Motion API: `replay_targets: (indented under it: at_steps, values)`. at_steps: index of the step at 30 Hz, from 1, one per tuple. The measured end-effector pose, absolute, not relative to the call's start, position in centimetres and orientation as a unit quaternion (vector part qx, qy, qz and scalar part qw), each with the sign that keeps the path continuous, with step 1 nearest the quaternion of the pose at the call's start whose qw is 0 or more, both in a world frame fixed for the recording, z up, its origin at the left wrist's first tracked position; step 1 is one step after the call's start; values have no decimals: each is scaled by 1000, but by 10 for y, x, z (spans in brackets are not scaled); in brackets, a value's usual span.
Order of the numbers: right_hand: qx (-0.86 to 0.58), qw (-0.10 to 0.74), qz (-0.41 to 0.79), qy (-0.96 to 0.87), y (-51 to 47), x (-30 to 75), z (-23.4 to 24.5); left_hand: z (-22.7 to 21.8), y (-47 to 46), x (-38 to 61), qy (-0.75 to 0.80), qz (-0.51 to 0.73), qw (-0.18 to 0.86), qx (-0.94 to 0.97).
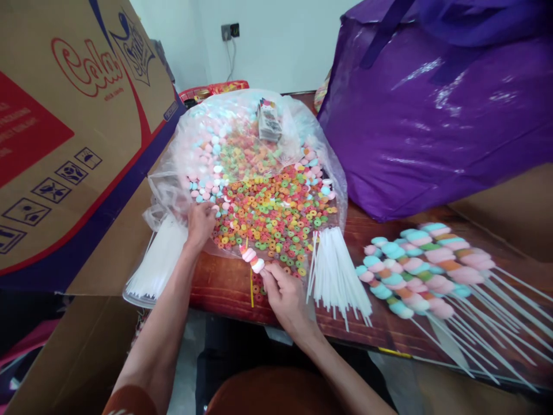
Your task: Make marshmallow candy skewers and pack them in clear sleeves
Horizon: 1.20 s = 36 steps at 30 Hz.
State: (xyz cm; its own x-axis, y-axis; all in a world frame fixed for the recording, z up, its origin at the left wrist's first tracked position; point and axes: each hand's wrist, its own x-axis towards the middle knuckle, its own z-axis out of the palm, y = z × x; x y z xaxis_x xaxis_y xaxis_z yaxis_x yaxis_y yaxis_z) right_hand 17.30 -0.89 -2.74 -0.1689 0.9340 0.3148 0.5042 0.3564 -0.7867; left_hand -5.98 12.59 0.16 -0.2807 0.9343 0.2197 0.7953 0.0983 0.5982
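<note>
Our right hand (287, 297) pinches a candy skewer (252, 259), its lower end hidden; we cannot tell whether our left hand (201, 223) holds marshmallows (206, 157).

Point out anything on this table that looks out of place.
A small printed packet stands out: it sits toward the back of the clear plastic, amid colourful rings and marshmallows, unlike the sweets around it.

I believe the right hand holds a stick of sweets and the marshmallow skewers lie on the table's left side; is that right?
Not quite: the head view shows the marshmallow skewers on the right side of the table; the right hand does hold a stick of sweets.
</note>
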Motion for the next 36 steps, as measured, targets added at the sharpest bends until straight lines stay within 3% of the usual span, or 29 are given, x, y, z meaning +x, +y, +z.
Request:
replay_targets:
  at_steps: [13,15,19,22,36]
  values:
    - [-505,414,275,-706,-10,172,-20,23,141,-63,739,362,153,547]
    - [-506,414,274,-706,-10,172,-19,24,126,-58,716,415,207,523]
    - [-512,412,274,-702,-10,174,-20,20,85,-34,577,532,471,403]
    - [-521,409,281,-695,-12,176,-23,12,55,-14,522,562,535,354]
    - [-513,398,278,-708,-15,177,-23,-15,26,2,520,589,510,351]
